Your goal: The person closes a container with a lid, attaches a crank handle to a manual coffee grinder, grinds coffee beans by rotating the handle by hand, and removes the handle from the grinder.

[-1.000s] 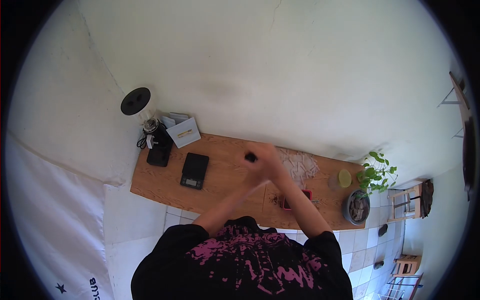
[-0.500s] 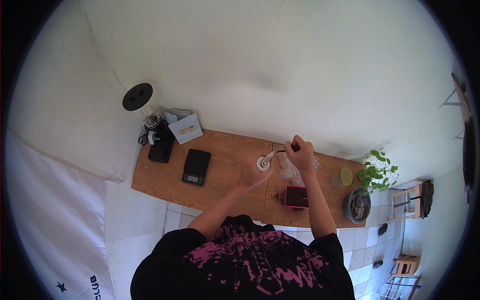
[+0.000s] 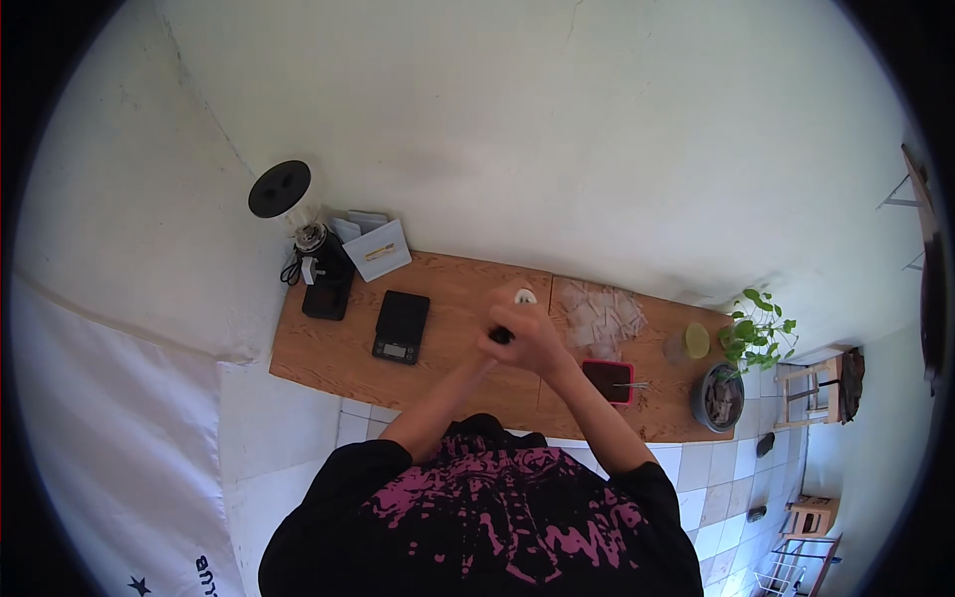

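Held over the table's middle is a hand coffee grinder, its round white top (image 3: 525,297) showing beyond my hands. My left hand (image 3: 496,301) is closed around the grinder's body, which is mostly hidden. My right hand (image 3: 529,340) lies across in front of the left, its fingers closed on the black crank knob (image 3: 500,335). The crank arm itself is covered by the right hand. Right of the hands, a red-rimmed container (image 3: 609,369) holds dark brown grounds, and a thin metal utensil (image 3: 637,385) rests across its right side.
Pale, flat pouches (image 3: 603,314) lie spread behind the container. A black digital scale (image 3: 402,325) and an electric grinder (image 3: 323,289) stand on the left. A yellow-green-topped cup (image 3: 696,341), a grey bucket (image 3: 704,406) with packets and a leafy plant (image 3: 756,338) are at the right.
My right hand has swung left and nearer with the crank knob, from right of the grinder to in front of my left hand. The pouches and container are now less covered.
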Tool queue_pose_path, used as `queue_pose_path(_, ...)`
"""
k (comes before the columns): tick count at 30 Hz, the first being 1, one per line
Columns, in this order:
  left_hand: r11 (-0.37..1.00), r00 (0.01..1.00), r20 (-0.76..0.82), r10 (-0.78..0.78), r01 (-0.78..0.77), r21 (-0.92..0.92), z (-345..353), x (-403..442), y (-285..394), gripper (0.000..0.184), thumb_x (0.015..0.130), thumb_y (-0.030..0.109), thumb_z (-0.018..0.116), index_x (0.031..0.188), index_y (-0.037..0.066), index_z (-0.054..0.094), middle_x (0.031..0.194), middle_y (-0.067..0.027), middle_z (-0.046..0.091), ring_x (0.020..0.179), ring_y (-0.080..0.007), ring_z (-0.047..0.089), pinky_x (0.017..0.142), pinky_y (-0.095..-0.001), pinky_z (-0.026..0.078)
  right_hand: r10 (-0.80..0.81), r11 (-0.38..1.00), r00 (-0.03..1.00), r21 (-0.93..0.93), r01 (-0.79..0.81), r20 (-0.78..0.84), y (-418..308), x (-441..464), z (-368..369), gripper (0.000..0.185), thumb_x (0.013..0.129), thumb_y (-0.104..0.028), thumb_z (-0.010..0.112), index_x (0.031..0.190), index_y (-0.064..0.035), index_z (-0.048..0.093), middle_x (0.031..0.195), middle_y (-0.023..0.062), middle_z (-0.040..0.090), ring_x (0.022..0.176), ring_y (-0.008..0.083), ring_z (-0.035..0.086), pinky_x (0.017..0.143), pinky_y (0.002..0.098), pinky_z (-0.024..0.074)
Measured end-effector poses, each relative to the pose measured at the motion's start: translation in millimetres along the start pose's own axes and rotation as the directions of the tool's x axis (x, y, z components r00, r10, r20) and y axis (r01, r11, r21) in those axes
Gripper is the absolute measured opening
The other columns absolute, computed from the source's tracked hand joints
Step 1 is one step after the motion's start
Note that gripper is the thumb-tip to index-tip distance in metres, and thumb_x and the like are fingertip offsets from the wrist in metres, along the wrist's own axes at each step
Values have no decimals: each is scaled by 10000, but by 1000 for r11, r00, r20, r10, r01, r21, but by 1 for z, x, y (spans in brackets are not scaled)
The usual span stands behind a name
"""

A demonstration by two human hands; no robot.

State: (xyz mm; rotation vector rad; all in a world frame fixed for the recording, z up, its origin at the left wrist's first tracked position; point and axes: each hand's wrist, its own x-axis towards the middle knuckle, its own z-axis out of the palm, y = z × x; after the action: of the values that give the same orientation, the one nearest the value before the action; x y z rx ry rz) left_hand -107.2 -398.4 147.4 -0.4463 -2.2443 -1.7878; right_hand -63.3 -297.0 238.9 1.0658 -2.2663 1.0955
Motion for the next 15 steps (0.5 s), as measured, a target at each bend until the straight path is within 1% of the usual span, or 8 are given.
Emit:
queue_pose_path(2, 998, 997, -46, 68, -68, 4, 12, -16, 7, 231, 756, 155, 843, 892, 31, 703, 754, -158, 713, 669, -349, 717, 643, -441, 554, 20, 1000, 993, -11, -21, -120, 2, 25, 7, 270, 842, -159, 812, 750, -32, 592, 623, 107, 623, 541, 320, 627, 527, 396, 492)
queue_pose_path(6, 984, 977, -115, 178, -179, 5, 25, -33, 25, 249, 751, 167, 844, 906, 33, 704, 756, -163, 708, 674, -363, 716, 643, -454, 551, 85, 992, 976, -71, -101, -200, 46, 59, -5, 286, 868, -182, 795, 752, -32, 580, 615, 123, 626, 543, 331, 633, 526, 399, 489)
queue_pose_path(8, 973, 995, 1, 100, -98, 210, 10, -37, 32, 284, 742, 178, 854, 922, 24, 698, 743, -162, 697, 681, -376, 713, 644, -461, 549, 296, 940, 934, -113, -322, -202, 71, 59, -15, 245, 850, -189, 778, 765, -50, 594, 639, 142, 648, 579, 356, 656, 543, 430, 513)
queue_pose_path(9, 973, 995, -1, 96, -94, 213, 4, -38, 29, 284, 742, 178, 854, 922, 24, 698, 743, -162, 697, 681, -376, 713, 644, -461, 549, 297, 941, 934, -108, -322, -200, 77, 56, -16, 245, 850, -189, 778, 765, -50, 594, 639, 142, 648, 579, 356, 656, 543, 430, 513)
queue_pose_path(11, 966, 983, 61, 174, -182, 183, -3, -35, 25, 225, 802, 149, 855, 915, 38, 695, 711, -93, 688, 648, -219, 708, 612, -406, 531, 289, 932, 927, -153, -329, -238, 89, 51, -21, 231, 856, -176, 757, 762, -40, 595, 614, 151, 628, 561, 380, 637, 542, 438, 509)
queue_pose_path(12, 967, 982, 62, 177, -185, 177, -8, -33, 28, 225, 802, 149, 855, 915, 38, 695, 711, -93, 688, 648, -219, 708, 612, -406, 531, 288, 930, 927, -159, -330, -240, 96, 46, -26, 231, 856, -176, 757, 762, -40, 595, 614, 151, 628, 561, 380, 637, 542, 438, 509)
queue_pose_path(14, 997, 997, 10, -75, 74, 25, -25, -30, 41, 222, 783, 127, 842, 899, 19, 687, 705, -129, 676, 634, -262, 698, 619, -382, 537, 326, 884, 915, -265, -384, -239, 106, 31, -32, 238, 858, -171, 745, 744, -36, 586, 611, 160, 619, 558, 386, 632, 540, 438, 505)
queue_pose_path(15, 997, 997, 18, -77, 76, 30, -36, -24, 41, 222, 783, 127, 842, 899, 19, 687, 705, -129, 676, 634, -262, 698, 619, -382, 537, 333, 882, 911, -260, -392, -244, 106, 19, -32, 238, 858, -171, 745, 744, -36, 586, 611, 160, 619, 558, 386, 632, 540, 438, 505)
